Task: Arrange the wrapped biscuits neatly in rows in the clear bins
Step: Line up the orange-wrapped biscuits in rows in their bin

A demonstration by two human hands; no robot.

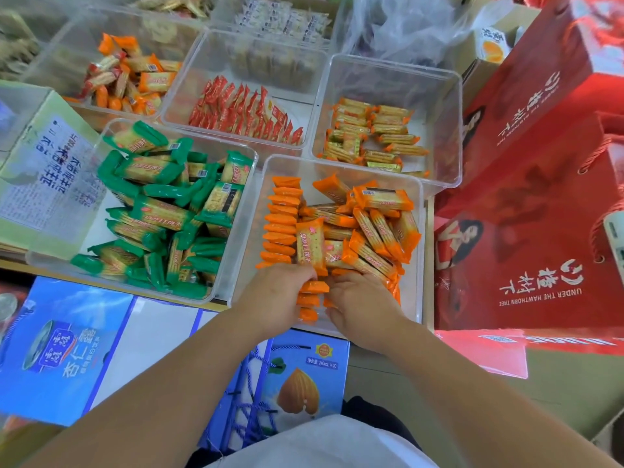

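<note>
**Fig.** We see the left hand and right hand meeting at the near end of a clear bin. The fingers of both curl round a few upright orange biscuit packets held between them. Just beyond the fingertips a standing row runs away at left, with loose packets heaped at right. Farther left of the fingers lie green packets.

Stacked red gift boxes printed "Under the Hawthorn Tree" fill the right side. 2 blue drink cartons lie along the bottom; the centre one pictures an almond and carries a blue rope handle. A pale green cardboard box with printed text sits at left. A clear plastic bag lies top right.
</note>
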